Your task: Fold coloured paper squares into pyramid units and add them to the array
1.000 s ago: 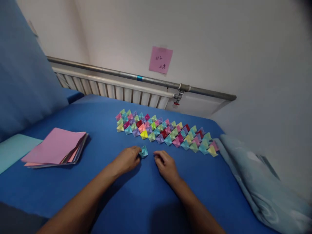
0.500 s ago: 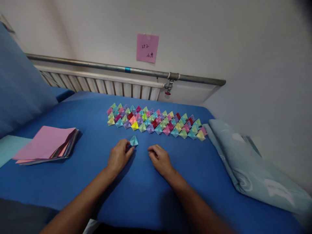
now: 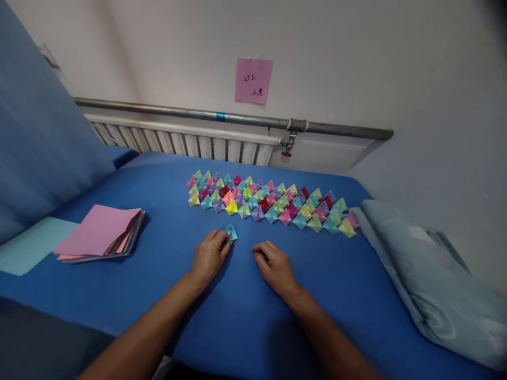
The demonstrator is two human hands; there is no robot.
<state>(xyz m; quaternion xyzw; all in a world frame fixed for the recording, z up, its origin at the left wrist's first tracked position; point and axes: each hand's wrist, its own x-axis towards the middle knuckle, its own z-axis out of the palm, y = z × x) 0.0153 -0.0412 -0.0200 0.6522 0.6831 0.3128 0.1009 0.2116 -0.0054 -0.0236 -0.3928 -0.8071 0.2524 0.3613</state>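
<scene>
My left hand (image 3: 209, 256) is closed at the fingertips on a small teal folded-paper pyramid (image 3: 232, 232), at its left side, low over the blue surface. To its right, my right hand (image 3: 274, 265) rests with fingers curled and thumb against the index finger; nothing shows in it. Beyond both hands lie rows of small folded-paper pyramids (image 3: 257, 213) in many colours, set close together in a long band. The teal one stands apart, just in front of the band.
At left is a stack of coloured paper sheets (image 3: 97, 230), pink on top, beside a pale green sheet (image 3: 35, 246). A folded grey-green blanket (image 3: 412, 269) lies at right on the blue bed surface (image 3: 158, 295). Behind are a radiator (image 3: 186, 143), a metal pipe (image 3: 166, 111) and a blue curtain (image 3: 43, 116).
The whole view has shifted, so things appear further right. My left fingers now overlap the teal pyramid a little more. My right hand keeps its curled shape.
</scene>
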